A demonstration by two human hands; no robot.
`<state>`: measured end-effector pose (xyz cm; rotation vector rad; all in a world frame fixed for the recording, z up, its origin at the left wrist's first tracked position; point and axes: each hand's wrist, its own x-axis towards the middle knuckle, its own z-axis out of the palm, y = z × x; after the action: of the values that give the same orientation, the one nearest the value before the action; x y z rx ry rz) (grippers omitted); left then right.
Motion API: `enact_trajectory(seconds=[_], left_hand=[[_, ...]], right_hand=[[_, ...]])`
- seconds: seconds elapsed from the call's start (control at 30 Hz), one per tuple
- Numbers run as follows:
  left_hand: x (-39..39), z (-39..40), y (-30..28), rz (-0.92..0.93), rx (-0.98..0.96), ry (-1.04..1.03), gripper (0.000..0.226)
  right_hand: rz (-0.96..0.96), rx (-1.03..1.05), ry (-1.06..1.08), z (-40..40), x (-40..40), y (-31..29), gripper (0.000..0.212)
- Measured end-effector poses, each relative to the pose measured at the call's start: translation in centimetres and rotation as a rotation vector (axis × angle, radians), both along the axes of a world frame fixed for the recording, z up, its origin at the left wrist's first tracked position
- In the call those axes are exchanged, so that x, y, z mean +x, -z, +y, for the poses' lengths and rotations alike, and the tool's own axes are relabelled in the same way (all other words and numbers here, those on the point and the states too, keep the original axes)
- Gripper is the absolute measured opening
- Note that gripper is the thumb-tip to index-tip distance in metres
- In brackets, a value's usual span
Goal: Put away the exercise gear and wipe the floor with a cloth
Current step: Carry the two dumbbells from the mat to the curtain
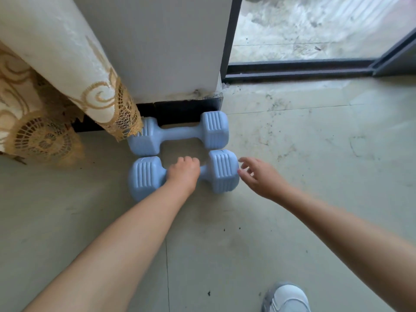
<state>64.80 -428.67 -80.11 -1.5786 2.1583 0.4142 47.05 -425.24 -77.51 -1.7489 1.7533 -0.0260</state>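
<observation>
Curtain (67, 86) hem hangs left of the pillar (157, 52). Far dumbbell (177, 132) lies against the pillar base, near dumbbell (144, 176) just in front of it, touching or nearly so. Both long axes run left-right, parallel to the pillar's face. My left hand (183, 172) is curled over the near dumbbell's handle, fingers wrapped around it. My right hand (258, 176) is spread, empty, just beside its right head. Left is the nearer hand. No cloth visible; dirty floor (292, 143) right of the pillar looks unwiped.
</observation>
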Motion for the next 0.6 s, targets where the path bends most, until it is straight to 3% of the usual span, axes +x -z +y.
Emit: enact_trajectory(seconds=[0.2, 0.3, 0.37, 0.5, 0.6], left_hand=[[0.0, -0.6, 0.3, -0.014, 0.001, 0.043, 0.036], [0.3, -0.9, -0.1, 0.061, -0.161, 0.112, 0.036], [-0.2, -1.1, -0.5, 0.052, -0.068, 0.122, 0.03], [0.3, -1.2, 0.1, 0.091, -0.181, 0.232, 0.034], [1.3, -1.1, 1.5, 0.122, -0.212, 0.333, 0.026]], right_hand=[[-0.127, 0.035, 0.061, -0.2, 1.1, 0.7, 0.054], [-0.174, 0.019, 0.096, -0.2, 1.5, 1.0, 0.057], [-0.196, 0.014, 0.129, 0.4, 1.2, 1.0, 0.058], [-0.171, 0.036, 0.11, 0.3, 1.4, 0.8, 0.055], [-0.149, 0.058, 0.085, 0.0, 1.5, 0.8, 0.053]])
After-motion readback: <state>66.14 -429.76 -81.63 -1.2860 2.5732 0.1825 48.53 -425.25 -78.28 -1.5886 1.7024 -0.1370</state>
